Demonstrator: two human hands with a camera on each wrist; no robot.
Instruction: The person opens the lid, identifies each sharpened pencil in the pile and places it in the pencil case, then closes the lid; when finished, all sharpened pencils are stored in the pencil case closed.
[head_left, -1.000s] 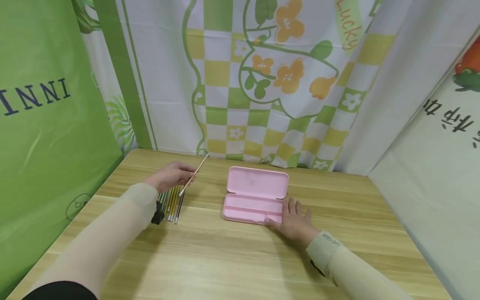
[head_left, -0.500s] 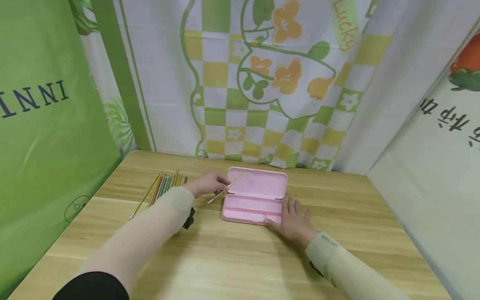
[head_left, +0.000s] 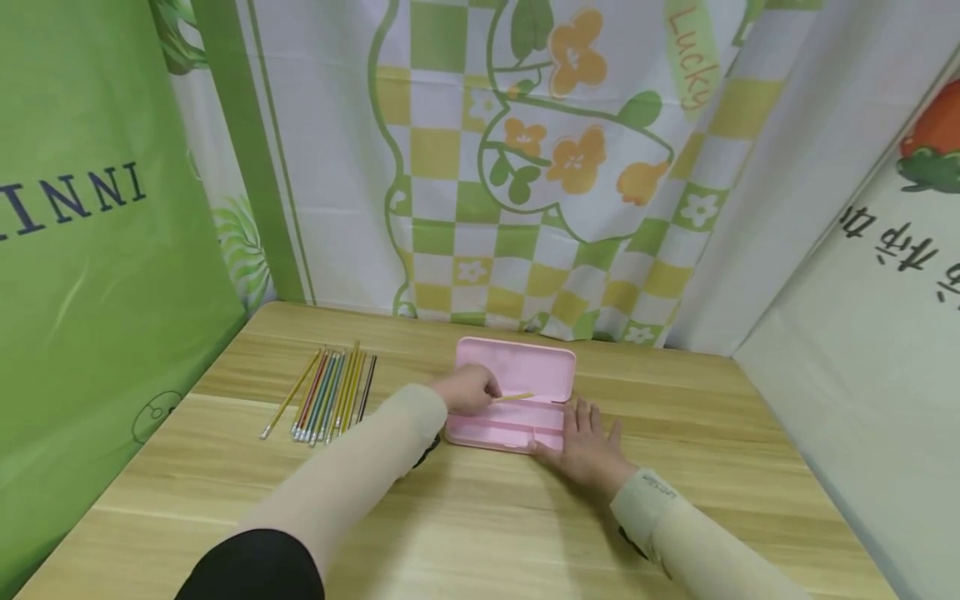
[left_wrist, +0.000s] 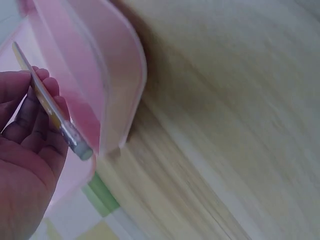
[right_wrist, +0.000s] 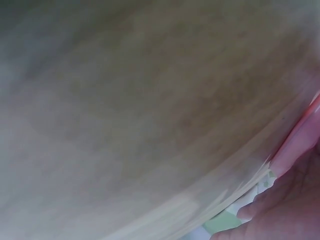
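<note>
My left hand is over the left part of the open pink pencil case. Between thumb and fingertips it pinches a yellow pencil, whose far end points right across the case. In the left wrist view the eraser end of that pencil faces the camera, with a metal band behind the eraser. My right hand rests with spread fingers at the case's right end, thumb at the front rim. The right wrist view shows only part of the right hand beside the pink case wall.
Several pencils lie side by side on the wooden table left of the case, eraser ends toward me. A dark pencil lies at their right edge. A patterned curtain hangs behind the table.
My left hand has carried the pencil rightward from the pencil row to over the pink case, turning it nearly level in the head view. The right hand has stayed at the case's right end.
</note>
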